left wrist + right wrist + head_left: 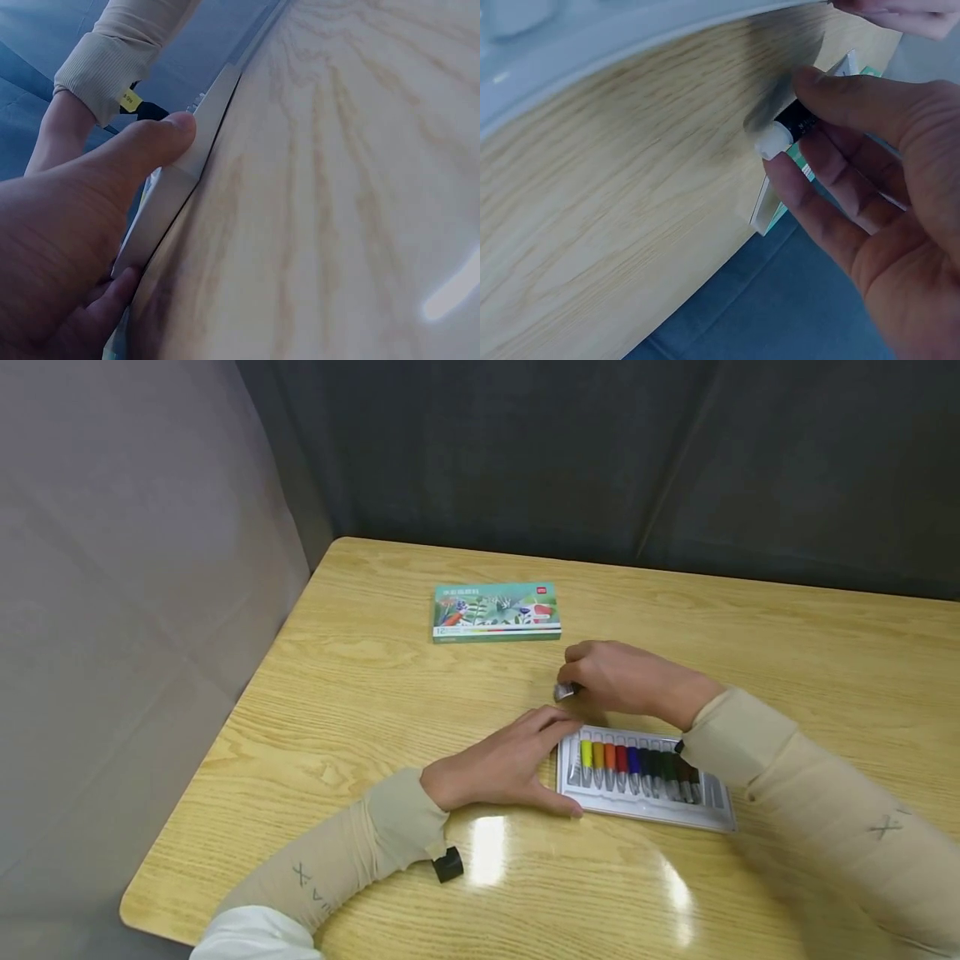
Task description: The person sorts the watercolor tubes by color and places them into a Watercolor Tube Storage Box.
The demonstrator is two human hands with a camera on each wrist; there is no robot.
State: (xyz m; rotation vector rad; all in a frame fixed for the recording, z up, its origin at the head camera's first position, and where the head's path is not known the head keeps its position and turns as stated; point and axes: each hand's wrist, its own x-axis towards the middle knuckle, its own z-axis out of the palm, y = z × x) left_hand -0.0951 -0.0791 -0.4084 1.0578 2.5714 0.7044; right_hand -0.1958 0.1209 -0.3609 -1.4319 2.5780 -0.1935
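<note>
A white plastic tray lies on the table, holding a row of paint tubes from yellow through red and blue to dark shades. My left hand grips the tray's left end, thumb at the near edge and fingers at the far corner. In the left wrist view the thumb presses on the tray's side wall. Just beyond the tray, my right hand pinches a black paint tube with a white cap between thumb and fingers. Its crimped silver end sticks out in the head view.
A green illustrated paint box lies flat farther back on the wooden table. Dark curtains hang behind the table, and a grey cloth hangs at the left. The right forearm passes over the tray's right end.
</note>
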